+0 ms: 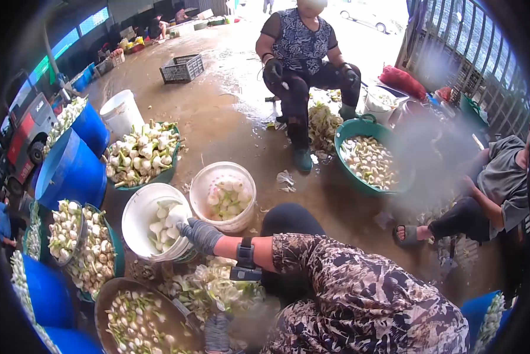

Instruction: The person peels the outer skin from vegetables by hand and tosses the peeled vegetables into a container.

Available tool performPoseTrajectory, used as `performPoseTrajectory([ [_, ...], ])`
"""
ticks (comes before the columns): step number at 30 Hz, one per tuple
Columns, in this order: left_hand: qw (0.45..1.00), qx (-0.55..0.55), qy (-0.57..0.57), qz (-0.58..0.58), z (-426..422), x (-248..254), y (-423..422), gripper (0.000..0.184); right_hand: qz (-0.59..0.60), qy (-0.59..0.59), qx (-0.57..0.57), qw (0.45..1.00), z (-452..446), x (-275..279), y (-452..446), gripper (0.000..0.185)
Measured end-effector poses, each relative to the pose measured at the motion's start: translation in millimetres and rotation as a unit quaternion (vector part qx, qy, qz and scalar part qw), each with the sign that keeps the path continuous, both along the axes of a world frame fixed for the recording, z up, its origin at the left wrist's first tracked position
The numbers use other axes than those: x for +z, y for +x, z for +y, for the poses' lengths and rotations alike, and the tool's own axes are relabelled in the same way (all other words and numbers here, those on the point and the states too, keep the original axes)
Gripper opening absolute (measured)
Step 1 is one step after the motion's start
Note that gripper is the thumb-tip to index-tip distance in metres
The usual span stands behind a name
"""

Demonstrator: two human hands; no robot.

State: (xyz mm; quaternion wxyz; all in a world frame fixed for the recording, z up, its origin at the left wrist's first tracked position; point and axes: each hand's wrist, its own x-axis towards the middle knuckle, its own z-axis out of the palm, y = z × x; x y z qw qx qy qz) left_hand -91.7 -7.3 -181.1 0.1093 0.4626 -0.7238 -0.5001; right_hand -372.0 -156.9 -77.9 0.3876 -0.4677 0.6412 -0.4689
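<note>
a: hands?
b: right hand (198,233), left hand (218,335), both in gray, streaky gloves (208,238).
a: wrist?
b: black strap (245,252), dark boxy device (245,274).
a: clothes?
b: top (359,289) in black, brown, cream print; dark trousers (291,221).

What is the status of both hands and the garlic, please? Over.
Right hand gripping white garlic bulb at white bucket. Left hand low beside brown basin, grip unclear. Peelings heaped between hands; nothing seen blocking bucket.
</note>
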Motion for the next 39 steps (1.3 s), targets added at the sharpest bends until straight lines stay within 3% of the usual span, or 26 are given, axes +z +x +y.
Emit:
performPoseTrajectory([
  [3, 0.998, 0.034, -0.027, 0.035, 4.3, 10.5, -11.3, 0.033, 0.056, -0.016, 0.025, 0.998, -16.7, 8.8, -4.7, 0.059],
  [4, 0.992, 0.08, 0.041, 0.087, 4.4, 38.9, -25.9, 0.033, 0.062, -0.045, 0.026, 0.997, -27.1, 10.0, 8.1, 0.059],
  [5, 0.984, 0.13, 0.072, 0.094, 18.8, 64.3, -32.4, 0.026, 0.019, 0.017, 0.074, 0.997, -41.1, 3.5, 12.2, 0.061],
  [6, 0.973, 0.164, 0.111, 0.121, 22.0, 68.5, -32.0, 0.035, -0.017, 0.081, 0.119, 0.989, -50.3, 6.9, 16.7, 0.063],
  [8, 0.987, 0.143, -0.003, 0.076, 22.1, 57.5, -13.9, 0.031, -0.177, 0.133, 0.098, 0.97, -76.4, 7.2, 43.3, 0.063],
  [9, 0.988, 0.136, -0.061, 0.049, 21.9, 52.7, -6.0, 0.03, -0.19, 0.169, 0.112, 0.961, -90.9, 2.6, 50.2, 0.067],
  [10, 0.971, 0.202, 0.088, 0.091, 23.9, 65.7, -15.3, 0.028, -0.177, 0.178, 0.118, 0.961, -91.0, 16.3, 53.1, 0.066],
  [11, 0.946, 0.246, 0.068, 0.199, 28.7, 49.0, -9.8, 0.027, -0.157, 0.167, 0.136, 0.964, -86.8, 25.3, 69.6, 0.066],
  [12, 0.956, 0.247, 0.1, 0.12, 24.1, 91.0, -7.0, 0.028, -0.13, 0.186, 0.161, 0.961, -87.1, 27.2, 88.7, 0.064],
  [13, 0.943, 0.278, 0.011, 0.184, 33.0, 79.2, -1.9, 0.028, -0.088, 0.166, 0.229, 0.955, -85.9, 17.5, 105.8, 0.057],
  [14, 0.912, 0.331, -0.014, 0.243, 38.6, 72.9, 9.9, 0.028, -0.058, 0.193, 0.361, 0.911, -85.3, -10.7, 151.6, 0.047],
  [15, 0.932, 0.319, -0.088, 0.146, 37.5, 81.7, 18.3, 0.025, 0.023, 0.157, 0.441, 0.883, -76.1, -27.6, 174.7, 0.044],
  [17, 0.885, 0.414, -0.081, 0.197, 34.0, 104.3, 25.3, 0.021, 0.246, 0.001, 0.521, 0.818, -60.5, -61.2, 230.4, 0.041],
  [18, 0.877, 0.424, -0.134, 0.183, 31.7, 94.3, 32.0, 0.021, 0.332, -0.05, 0.525, 0.782, -64.6, -76.4, 255.5, 0.039],
  [19, 0.852, 0.46, -0.071, 0.24, 33.0, 99.1, 35.7, 0.022, 0.404, -0.089, 0.515, 0.751, -67.3, -90.0, 276.4, 0.038],
  [21, 0.828, 0.473, -0.065, 0.293, 36.0, 90.1, 44.2, 0.023, 0.572, -0.055, 0.528, 0.626, -66.2, -82.2, 311.4, 0.046],
  [25, 0.867, 0.442, -0.175, 0.152, 38.4, 95.7, 60.4, 0.026, 0.668, -0.052, 0.502, 0.547, -94.7, -155.7, 343.7, 0.043],
  [27, 0.872, 0.443, -0.119, 0.172, 28.3, 98.0, 69.8, 0.027, 0.744, -0.006, 0.497, 0.447, -92.1, -179.5, 351.6, 0.04],
  [28, 0.877, 0.436, -0.058, 0.194, 25.2, 100.6, 73.1, 0.027, 0.743, -0.007, 0.498, 0.447, -88.6, -193.7, 348.9, 0.04],
  [29, 0.888, 0.437, -0.031, 0.138, 20.9, 97.5, 78.3, 0.026, 0.717, -0.032, 0.5, 0.485, -80.2, -199.4, 343.1, 0.038],
  [31, 0.878, 0.444, -0.018, 0.178, 10.4, 75.9, 92.5, 0.026, 0.693, -0.06, 0.494, 0.522, -76.7, -194.8, 336.4, 0.037],
  [33, 0.868, 0.444, -0.009, 0.224, -5.2, 42.3, 102.5, 0.026, 0.648, 0.011, 0.635, 0.42, -60.2, -141.4, 318.0, 0.044],
  [34, 0.868, 0.444, -0.113, 0.192, -13.9, 19.1, 109.2, 0.027, 0.651, 0.011, 0.63, 0.423, -53.4, -122.0, 312.0, 0.044],
  [37, 0.832, 0.478, -0.219, 0.176, -43.8, -71.8, 123.0, 0.03, 0.527, 0.008, 0.593, 0.609, -29.2, -69.4, 280.2, 0.052],
  [38, 0.813, 0.495, -0.223, 0.209, -42.6, -76.5, 114.5, 0.032, 0.529, 0.011, 0.589, 0.612, -26.6, -69.2, 267.8, 0.052],
  [39, 0.793, 0.51, -0.229, 0.243, -41.5, -81.6, 106.0, 0.034, 0.461, -0.002, 0.564, 0.686, -21.2, -70.8, 256.2, 0.052],
])
